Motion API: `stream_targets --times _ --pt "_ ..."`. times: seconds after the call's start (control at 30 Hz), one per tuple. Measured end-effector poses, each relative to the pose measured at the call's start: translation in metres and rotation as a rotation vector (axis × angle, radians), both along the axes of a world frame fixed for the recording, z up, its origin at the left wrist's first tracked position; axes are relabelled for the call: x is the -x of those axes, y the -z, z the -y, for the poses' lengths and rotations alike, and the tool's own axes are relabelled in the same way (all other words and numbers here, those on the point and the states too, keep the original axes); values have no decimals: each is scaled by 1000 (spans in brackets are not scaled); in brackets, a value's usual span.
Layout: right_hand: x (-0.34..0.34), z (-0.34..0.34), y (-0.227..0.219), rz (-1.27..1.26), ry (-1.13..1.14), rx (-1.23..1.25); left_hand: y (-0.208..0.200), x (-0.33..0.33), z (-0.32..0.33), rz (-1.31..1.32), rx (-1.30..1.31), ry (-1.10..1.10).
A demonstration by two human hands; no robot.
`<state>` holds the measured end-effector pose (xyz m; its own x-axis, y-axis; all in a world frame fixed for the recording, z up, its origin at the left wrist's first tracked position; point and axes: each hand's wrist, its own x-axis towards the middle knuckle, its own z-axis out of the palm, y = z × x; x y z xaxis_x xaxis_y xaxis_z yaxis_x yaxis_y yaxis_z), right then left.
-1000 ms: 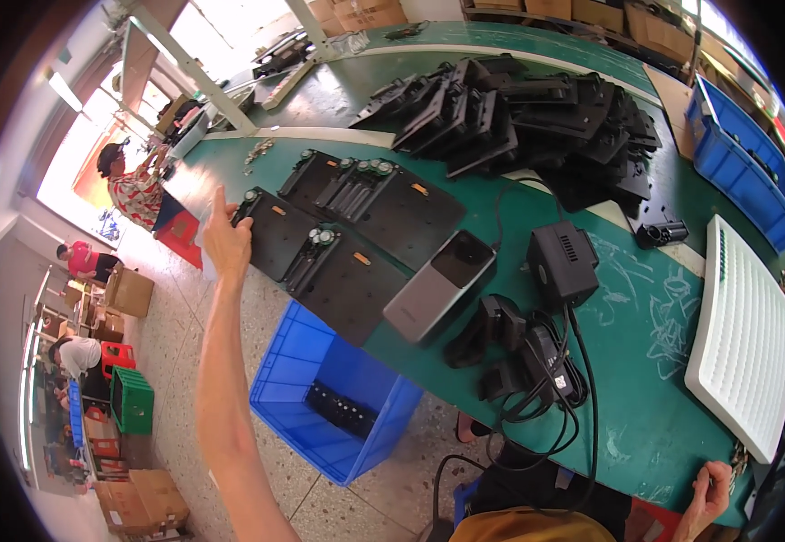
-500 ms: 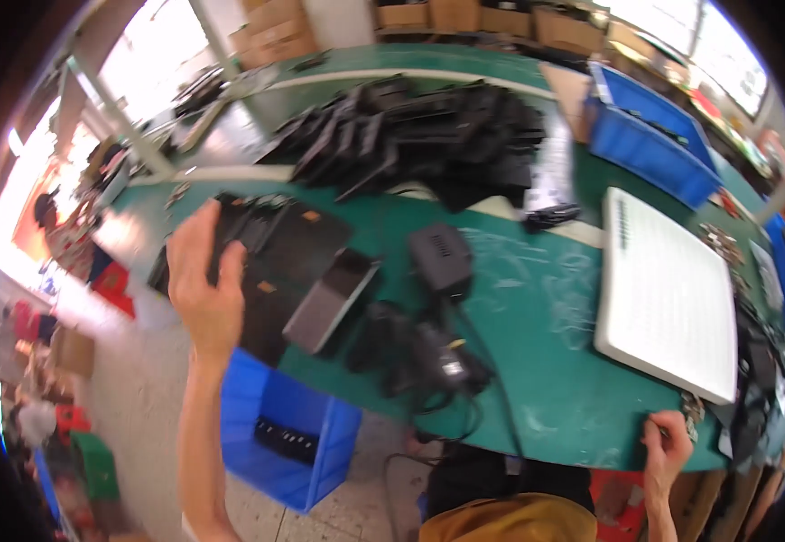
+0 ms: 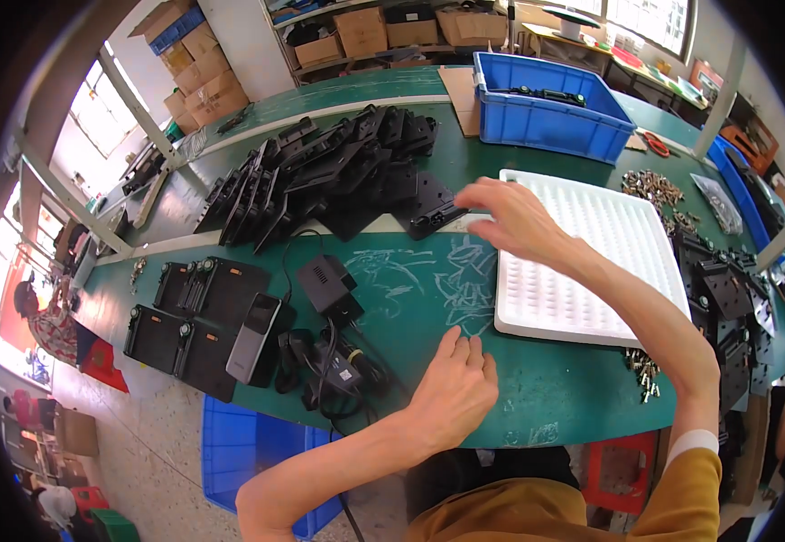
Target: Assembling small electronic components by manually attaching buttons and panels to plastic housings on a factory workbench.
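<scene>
Moved away from the black plates (image 3: 208, 359), my left hand (image 3: 457, 384) sits near the white tray (image 3: 604, 212), its grip unclear; my right hand (image 3: 520, 221), fingers apart, hangs beside a black bracket (image 3: 433, 215).

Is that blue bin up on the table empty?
Not empty: black parts show inside the blue bin; how full, I can't tell.

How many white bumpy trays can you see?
1: it lies on the green table, partly covered in view by the right hand and forearm. Another tray stacked beneath it could be hidden.
</scene>
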<state>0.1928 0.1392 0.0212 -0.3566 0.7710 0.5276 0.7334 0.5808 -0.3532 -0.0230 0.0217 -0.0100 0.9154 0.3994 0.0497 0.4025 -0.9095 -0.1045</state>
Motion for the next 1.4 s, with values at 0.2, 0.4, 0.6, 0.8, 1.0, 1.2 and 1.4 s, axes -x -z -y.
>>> stream_targets --times 0.2,0.4,0.6,0.8,1.0,1.2,1.4 --pt "5 -70 32 336 126 100 2 -4 -2 83 92 -23" --pt "8 -70 38 376 79 96 -5 -6 -3 -36 144 -12" --pt "2 -60 26 258 -34 266 -3 -3 -2 58 133 -25" --pt "7 -55 19 116 -39 429 2 -3 -4 80 171 -48" --pt "16 -38 -3 -164 -13 612 -6 -5 -3 114 249 -95" --pt "19 -25 -4 -339 40 720 -14 -1 -14 271 492 -227" --pt "20 -21 7 109 -16 362 -12 -4 -8 233 402 -185"
